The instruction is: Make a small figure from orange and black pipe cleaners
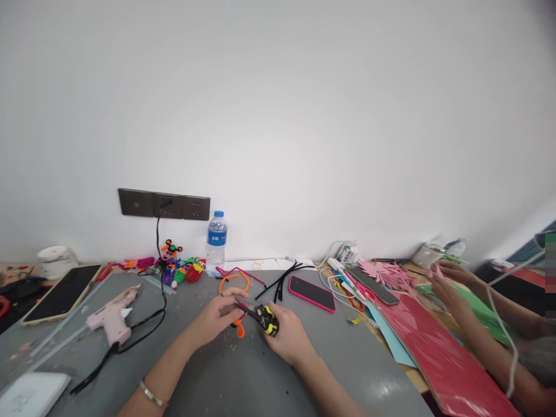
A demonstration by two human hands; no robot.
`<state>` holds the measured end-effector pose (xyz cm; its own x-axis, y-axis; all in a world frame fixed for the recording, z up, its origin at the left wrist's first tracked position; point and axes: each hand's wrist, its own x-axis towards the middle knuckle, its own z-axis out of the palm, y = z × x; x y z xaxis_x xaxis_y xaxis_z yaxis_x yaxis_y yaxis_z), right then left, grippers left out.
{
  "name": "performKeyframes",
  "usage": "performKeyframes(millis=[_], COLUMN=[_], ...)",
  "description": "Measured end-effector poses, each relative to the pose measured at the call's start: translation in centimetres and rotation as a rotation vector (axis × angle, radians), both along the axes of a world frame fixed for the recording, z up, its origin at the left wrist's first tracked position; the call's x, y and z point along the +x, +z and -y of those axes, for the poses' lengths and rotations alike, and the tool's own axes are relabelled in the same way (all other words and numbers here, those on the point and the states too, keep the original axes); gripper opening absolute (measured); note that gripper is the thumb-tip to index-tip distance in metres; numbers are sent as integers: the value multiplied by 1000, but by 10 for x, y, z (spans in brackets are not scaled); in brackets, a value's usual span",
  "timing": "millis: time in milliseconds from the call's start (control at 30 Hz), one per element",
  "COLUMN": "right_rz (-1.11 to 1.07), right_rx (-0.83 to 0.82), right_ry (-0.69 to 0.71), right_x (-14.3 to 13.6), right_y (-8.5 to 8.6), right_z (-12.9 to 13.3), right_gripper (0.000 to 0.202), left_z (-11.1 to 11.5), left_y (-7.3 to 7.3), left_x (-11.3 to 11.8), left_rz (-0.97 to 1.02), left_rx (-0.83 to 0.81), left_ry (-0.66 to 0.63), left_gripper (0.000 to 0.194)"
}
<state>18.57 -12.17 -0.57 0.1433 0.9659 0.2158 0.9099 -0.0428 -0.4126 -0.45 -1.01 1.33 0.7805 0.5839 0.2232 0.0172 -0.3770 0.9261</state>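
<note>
At the lower centre of the frame, the left hand (219, 317) has its grip pinching an orange piece (240, 332), which sticks out below the fingers; an orange loop shows just above (the fingers hide whether the two join). The right hand (286, 330) has its grip wrapped round the yellow-and-black handles of the pliers (264, 317), whose tips reach in at the left fingers. Both hands are over the grey desk (195, 376). Black stems (280, 284) and a pink-edged phone (311, 293) lie right of centre, a bottle (216, 243) stands left of centre, and a glue gun (112, 321) lies at lower left. At the right edge, another person's hands (447, 278) hold something pink beside a green sheet (482, 313).
</note>
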Motion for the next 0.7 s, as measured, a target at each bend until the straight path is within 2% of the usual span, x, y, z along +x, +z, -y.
performKeyframes(millis=[267,533,700], right_rz=[-16,-7,17], right_rx=[-47,-75,-62], right_ry=[33,87,101], right_x=[4,2,3], right_y=[18,7,9], right_z=[0,-20,-23], right_gripper=[19,16,15], left_z=[4,-8,-9], left_y=[4,-1,-1], left_x=[2,-3,-5], left_rz=[36,-7,-21], left_rx=[-41,-65,-70], left_ry=[-1,57,61], left_gripper=[26,31,31])
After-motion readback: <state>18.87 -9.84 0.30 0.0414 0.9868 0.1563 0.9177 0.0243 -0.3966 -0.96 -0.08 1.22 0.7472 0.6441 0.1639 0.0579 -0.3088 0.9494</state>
